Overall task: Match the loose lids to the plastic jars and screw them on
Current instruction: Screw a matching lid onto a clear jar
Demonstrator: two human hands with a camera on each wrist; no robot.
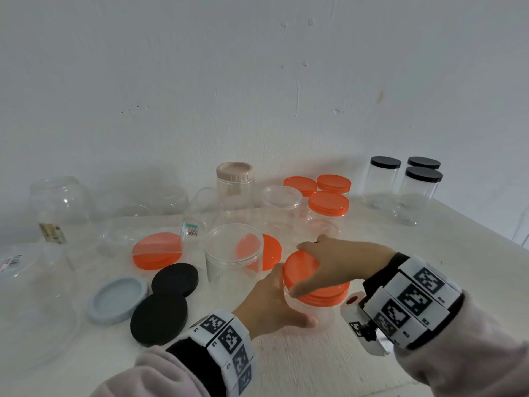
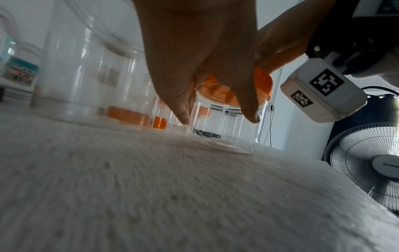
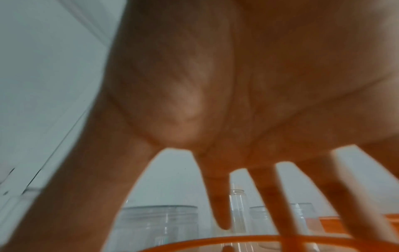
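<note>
Your right hand [image 1: 337,262] grips the orange lid [image 1: 300,265], left hand [image 1: 269,305] holds the jar [image 2: 224,131] beneath; a tilted lid could cross-thread.

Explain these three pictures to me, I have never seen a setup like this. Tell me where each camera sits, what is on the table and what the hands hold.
No machine: a person works bare-handed, with marker-printed bands on both wrists. The wide picture comes from a head camera; the other two come from wrist cameras looking along each hand. The left hand grips a clear jar standing on the table, while the right hand grips its orange lid from above. Around them lie two black lids, a grey-blue lid, a loose orange lid, open jars and, at the back, capped jars.
</note>
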